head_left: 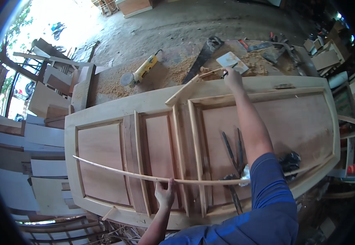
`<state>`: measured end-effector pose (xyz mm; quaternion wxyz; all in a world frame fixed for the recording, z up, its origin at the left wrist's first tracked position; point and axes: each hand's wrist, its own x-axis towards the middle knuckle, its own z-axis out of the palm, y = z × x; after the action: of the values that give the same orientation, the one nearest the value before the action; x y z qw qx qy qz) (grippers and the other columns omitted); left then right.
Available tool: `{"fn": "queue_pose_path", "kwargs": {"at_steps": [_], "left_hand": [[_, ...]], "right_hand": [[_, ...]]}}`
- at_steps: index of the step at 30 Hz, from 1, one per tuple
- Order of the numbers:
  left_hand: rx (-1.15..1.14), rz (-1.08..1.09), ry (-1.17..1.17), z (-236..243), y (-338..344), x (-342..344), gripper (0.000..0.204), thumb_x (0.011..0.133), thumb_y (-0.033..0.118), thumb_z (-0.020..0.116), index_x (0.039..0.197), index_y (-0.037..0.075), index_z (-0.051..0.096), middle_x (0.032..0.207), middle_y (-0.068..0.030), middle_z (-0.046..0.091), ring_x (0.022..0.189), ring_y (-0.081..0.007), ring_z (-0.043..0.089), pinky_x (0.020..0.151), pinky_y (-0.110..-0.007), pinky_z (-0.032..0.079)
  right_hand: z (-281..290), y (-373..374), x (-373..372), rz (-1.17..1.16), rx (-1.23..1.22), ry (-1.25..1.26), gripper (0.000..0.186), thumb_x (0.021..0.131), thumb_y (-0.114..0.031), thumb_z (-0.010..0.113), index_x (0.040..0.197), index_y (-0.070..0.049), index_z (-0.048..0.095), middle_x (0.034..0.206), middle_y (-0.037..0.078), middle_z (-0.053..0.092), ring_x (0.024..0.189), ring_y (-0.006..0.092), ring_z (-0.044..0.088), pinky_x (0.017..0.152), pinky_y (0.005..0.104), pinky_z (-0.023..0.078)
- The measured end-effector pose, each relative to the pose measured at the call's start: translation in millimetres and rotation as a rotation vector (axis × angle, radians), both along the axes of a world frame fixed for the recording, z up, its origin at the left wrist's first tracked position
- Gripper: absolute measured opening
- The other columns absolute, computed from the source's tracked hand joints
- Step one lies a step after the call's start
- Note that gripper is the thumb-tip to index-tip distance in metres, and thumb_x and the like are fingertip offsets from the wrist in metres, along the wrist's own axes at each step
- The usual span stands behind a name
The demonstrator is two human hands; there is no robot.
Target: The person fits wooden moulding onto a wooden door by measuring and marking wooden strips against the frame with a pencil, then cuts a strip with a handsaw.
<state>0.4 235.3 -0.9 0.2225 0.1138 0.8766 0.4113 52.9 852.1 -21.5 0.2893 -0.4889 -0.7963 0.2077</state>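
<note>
Pale wood strip spans the panelled door; left hand has its grip pinched near the middle, probably for balance. Right hand's curled over the far edge, can't tell what's in it.

Long strip in way across door
</note>
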Motion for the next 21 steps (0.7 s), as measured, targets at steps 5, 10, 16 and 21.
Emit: {"fn": "queue_pose_path", "kwargs": {"at_steps": [5, 10, 16, 21], "left_hand": [[0.029, -0.056, 0.049, -18, 0, -3, 0.049, 0.097, 0.046, 0.087, 0.114, 0.002, 0.074, 0.093, -0.0119, 0.083, 0.087, -0.0229, 0.081, 0.082, -0.039, 0.062], [0.088, -0.003, -0.034, -21, -6, -10, 0.046, 0.097, 0.042, 0.088, 0.109, -0.001, 0.073, 0.091, -0.0115, 0.082, 0.086, -0.0199, 0.079, 0.079, -0.037, 0.062], [0.077, -0.059, -0.013, -20, -5, -8, 0.046, 0.102, 0.043, 0.084, 0.112, 0.000, 0.069, 0.092, -0.0084, 0.079, 0.086, -0.0158, 0.076, 0.077, -0.034, 0.062], [0.018, -0.075, 0.004, -16, -7, -8, 0.050, 0.097, 0.047, 0.086, 0.111, 0.001, 0.074, 0.090, -0.0125, 0.082, 0.088, -0.0265, 0.081, 0.081, -0.041, 0.061]], "right_hand": [[-52, 91, -30, 0.077, 0.014, -0.192, 0.031, 0.099, -0.010, 0.061, 0.121, -0.016, 0.081, 0.109, 0.021, 0.081, 0.109, 0.0413, 0.078, 0.097, 0.0510, 0.061], [-43, 92, -57, 0.035, -0.158, -0.498, 0.042, 0.092, -0.003, 0.062, 0.128, -0.015, 0.080, 0.118, 0.024, 0.079, 0.116, 0.0441, 0.074, 0.101, 0.0536, 0.058], [10, 57, -4, 0.144, 0.310, -0.240, 0.031, 0.101, -0.010, 0.063, 0.128, -0.012, 0.079, 0.109, 0.023, 0.080, 0.103, 0.0397, 0.075, 0.092, 0.0466, 0.057], [76, -37, 69, 0.589, -0.339, 0.280, 0.032, 0.108, -0.002, 0.056, 0.133, -0.006, 0.075, 0.094, 0.003, 0.070, 0.090, 0.0120, 0.062, 0.087, 0.0301, 0.049]]}}
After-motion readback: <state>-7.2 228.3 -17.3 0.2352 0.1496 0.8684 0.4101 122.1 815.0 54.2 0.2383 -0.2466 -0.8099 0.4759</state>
